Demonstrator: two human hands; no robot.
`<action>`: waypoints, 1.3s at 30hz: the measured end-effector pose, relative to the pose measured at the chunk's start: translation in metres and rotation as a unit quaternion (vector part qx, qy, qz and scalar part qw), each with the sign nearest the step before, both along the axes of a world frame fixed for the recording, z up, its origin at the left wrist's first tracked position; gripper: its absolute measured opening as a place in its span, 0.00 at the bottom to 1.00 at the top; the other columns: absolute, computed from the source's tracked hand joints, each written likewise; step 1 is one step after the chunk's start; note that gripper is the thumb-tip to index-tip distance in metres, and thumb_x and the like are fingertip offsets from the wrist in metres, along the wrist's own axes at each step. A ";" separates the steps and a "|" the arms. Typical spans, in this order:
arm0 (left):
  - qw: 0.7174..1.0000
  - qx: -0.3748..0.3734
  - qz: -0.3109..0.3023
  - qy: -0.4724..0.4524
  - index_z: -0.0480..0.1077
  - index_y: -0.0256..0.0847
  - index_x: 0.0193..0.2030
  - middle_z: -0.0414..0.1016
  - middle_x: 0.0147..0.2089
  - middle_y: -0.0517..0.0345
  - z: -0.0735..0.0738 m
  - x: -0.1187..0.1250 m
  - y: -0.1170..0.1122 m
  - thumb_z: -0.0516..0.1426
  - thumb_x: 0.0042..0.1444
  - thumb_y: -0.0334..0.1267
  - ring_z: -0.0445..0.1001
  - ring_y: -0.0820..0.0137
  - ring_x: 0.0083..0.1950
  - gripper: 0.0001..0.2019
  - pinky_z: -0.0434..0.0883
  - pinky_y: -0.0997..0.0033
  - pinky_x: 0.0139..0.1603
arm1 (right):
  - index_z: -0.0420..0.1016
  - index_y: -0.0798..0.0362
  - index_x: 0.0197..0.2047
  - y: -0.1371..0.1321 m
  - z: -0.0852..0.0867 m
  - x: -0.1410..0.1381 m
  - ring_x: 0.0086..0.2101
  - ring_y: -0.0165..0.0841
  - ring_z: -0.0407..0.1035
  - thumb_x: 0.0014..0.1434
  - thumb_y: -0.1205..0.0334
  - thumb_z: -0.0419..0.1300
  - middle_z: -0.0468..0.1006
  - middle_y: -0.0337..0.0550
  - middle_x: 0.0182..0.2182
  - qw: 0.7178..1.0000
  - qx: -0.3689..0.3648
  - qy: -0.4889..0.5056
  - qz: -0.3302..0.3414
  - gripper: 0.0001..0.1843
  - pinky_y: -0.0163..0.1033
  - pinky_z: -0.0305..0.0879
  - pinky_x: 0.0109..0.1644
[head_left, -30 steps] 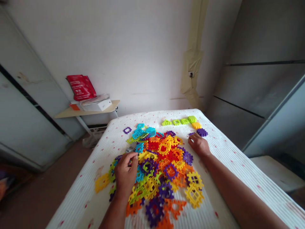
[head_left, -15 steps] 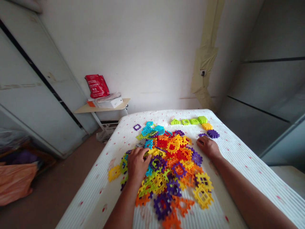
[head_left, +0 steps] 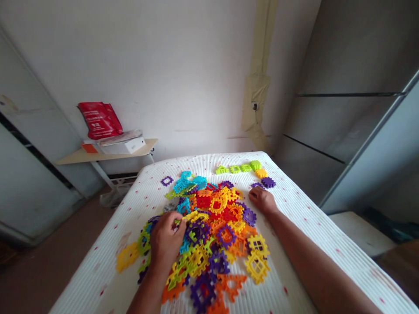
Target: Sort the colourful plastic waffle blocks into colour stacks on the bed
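My left hand [head_left: 166, 242] pinches a yellow plastic tile [head_left: 193, 216] in the heap of interlocking tiles [head_left: 209, 226] on the white mattress [head_left: 98, 270]. My right hand [head_left: 262, 201] lies loosely curled, empty, beside the heap's far right edge, near a purple tile [head_left: 268, 182].

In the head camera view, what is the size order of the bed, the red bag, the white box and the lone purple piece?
The bed, the red bag, the white box, the purple piece. Nearness helps the bed.

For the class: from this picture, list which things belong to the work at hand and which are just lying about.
Part of the work: left hand on a yellow plastic tile; right hand; heap of coloured plastic tiles; lime-green tile row.
Lying about: red bag; white box; wooden shelf.
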State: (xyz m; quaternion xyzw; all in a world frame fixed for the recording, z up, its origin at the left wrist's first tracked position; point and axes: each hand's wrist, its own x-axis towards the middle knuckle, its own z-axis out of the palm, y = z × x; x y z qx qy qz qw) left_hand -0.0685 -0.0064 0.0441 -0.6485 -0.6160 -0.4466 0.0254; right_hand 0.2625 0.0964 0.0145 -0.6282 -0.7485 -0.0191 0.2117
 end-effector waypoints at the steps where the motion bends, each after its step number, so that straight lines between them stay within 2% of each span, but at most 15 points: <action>1: 0.999 0.008 -0.011 -0.034 0.67 0.44 0.28 0.75 0.31 0.60 -0.001 0.000 -0.001 0.55 0.50 0.39 0.71 0.70 0.30 0.04 0.67 0.72 0.34 | 0.74 0.54 0.30 0.000 0.000 0.000 0.33 0.29 0.68 0.58 0.65 0.52 0.75 0.42 0.32 1.000 -0.002 0.004 0.000 0.10 0.31 0.57 0.34; 4: 0.992 0.018 -0.052 -0.116 0.66 0.43 0.30 0.78 0.39 0.55 -0.005 0.003 -0.003 0.56 0.51 0.40 0.75 0.70 0.33 0.05 0.69 0.73 0.36 | 0.74 0.54 0.31 -0.001 0.003 0.000 0.33 0.30 0.68 0.57 0.65 0.52 0.75 0.43 0.32 0.999 -0.002 0.035 0.003 0.10 0.32 0.59 0.35; 6: 0.989 0.019 -0.075 -0.126 0.66 0.43 0.29 0.78 0.41 0.54 -0.005 0.007 -0.005 0.57 0.51 0.39 0.76 0.69 0.35 0.04 0.71 0.72 0.37 | 0.74 0.54 0.30 -0.002 0.008 -0.003 0.32 0.31 0.69 0.57 0.64 0.52 0.75 0.44 0.31 0.997 0.014 0.074 0.019 0.10 0.33 0.60 0.36; 10: 0.992 0.076 -0.090 -0.038 0.67 0.43 0.30 0.79 0.37 0.55 0.002 0.017 -0.010 0.56 0.51 0.33 0.77 0.69 0.35 0.02 0.71 0.73 0.39 | 0.74 0.55 0.30 -0.016 0.028 -0.031 0.30 0.31 0.68 0.58 0.60 0.53 0.75 0.43 0.29 0.974 0.029 0.204 0.092 0.11 0.34 0.61 0.35; 13: 0.986 0.125 -0.102 0.028 0.67 0.43 0.31 0.79 0.37 0.56 0.006 0.023 -0.013 0.55 0.52 0.29 0.78 0.70 0.38 0.05 0.71 0.74 0.43 | 0.74 0.54 0.34 -0.042 0.050 -0.065 0.27 0.28 0.67 0.59 0.55 0.54 0.75 0.39 0.28 0.933 -0.032 0.314 0.171 0.12 0.32 0.61 0.31; 16: 0.981 0.143 -0.113 0.070 0.68 0.43 0.33 0.79 0.39 0.54 0.007 0.027 -0.015 0.55 0.52 0.27 0.78 0.70 0.41 0.06 0.71 0.73 0.46 | 0.73 0.54 0.37 -0.072 0.069 -0.097 0.26 0.26 0.64 0.57 0.52 0.58 0.73 0.37 0.28 0.900 -0.088 0.344 0.253 0.14 0.30 0.59 0.29; 19: 0.976 0.156 -0.115 0.097 0.68 0.43 0.33 0.78 0.40 0.53 0.007 0.029 -0.016 0.55 0.53 0.27 0.77 0.69 0.42 0.06 0.71 0.72 0.47 | 0.73 0.55 0.39 -0.093 0.079 -0.114 0.25 0.25 0.62 0.55 0.51 0.60 0.71 0.36 0.26 0.880 -0.134 0.349 0.293 0.15 0.29 0.57 0.28; 21: 0.972 0.172 -0.115 0.113 0.68 0.43 0.34 0.78 0.40 0.53 0.007 0.031 -0.017 0.55 0.54 0.27 0.77 0.69 0.42 0.06 0.72 0.71 0.47 | 0.73 0.55 0.39 -0.098 0.080 -0.118 0.25 0.25 0.61 0.55 0.50 0.60 0.70 0.35 0.26 0.876 -0.155 0.356 0.287 0.16 0.29 0.56 0.28; 25: 0.960 0.217 -0.116 0.135 0.69 0.41 0.35 0.77 0.39 0.53 0.006 0.036 -0.018 0.56 0.54 0.25 0.77 0.70 0.41 0.07 0.72 0.71 0.46 | 0.72 0.56 0.33 -0.096 0.076 -0.119 0.26 0.25 0.59 0.53 0.49 0.62 0.68 0.35 0.24 0.899 -0.169 0.326 0.239 0.17 0.30 0.53 0.27; 27: 0.958 0.222 -0.119 0.138 0.69 0.40 0.36 0.77 0.39 0.53 0.005 0.038 -0.019 0.57 0.53 0.24 0.77 0.70 0.41 0.07 0.73 0.71 0.45 | 0.71 0.56 0.32 -0.094 0.072 -0.119 0.26 0.25 0.58 0.51 0.50 0.63 0.66 0.34 0.24 0.902 -0.184 0.317 0.229 0.16 0.30 0.52 0.27; 33: 0.956 0.224 -0.130 0.137 0.69 0.39 0.35 0.76 0.39 0.53 0.006 0.042 -0.020 0.56 0.53 0.22 0.76 0.71 0.42 0.08 0.72 0.72 0.47 | 0.70 0.55 0.32 -0.091 0.062 -0.121 0.24 0.24 0.55 0.49 0.57 0.64 0.63 0.32 0.23 0.875 -0.230 0.354 0.237 0.11 0.29 0.50 0.25; 39: 0.953 0.232 -0.130 0.143 0.67 0.38 0.39 0.77 0.39 0.51 0.005 0.041 -0.018 0.56 0.53 0.23 0.76 0.70 0.42 0.09 0.73 0.72 0.47 | 0.71 0.56 0.32 -0.087 0.058 -0.120 0.25 0.23 0.55 0.48 0.54 0.66 0.63 0.32 0.23 0.836 -0.261 0.409 0.257 0.14 0.29 0.51 0.25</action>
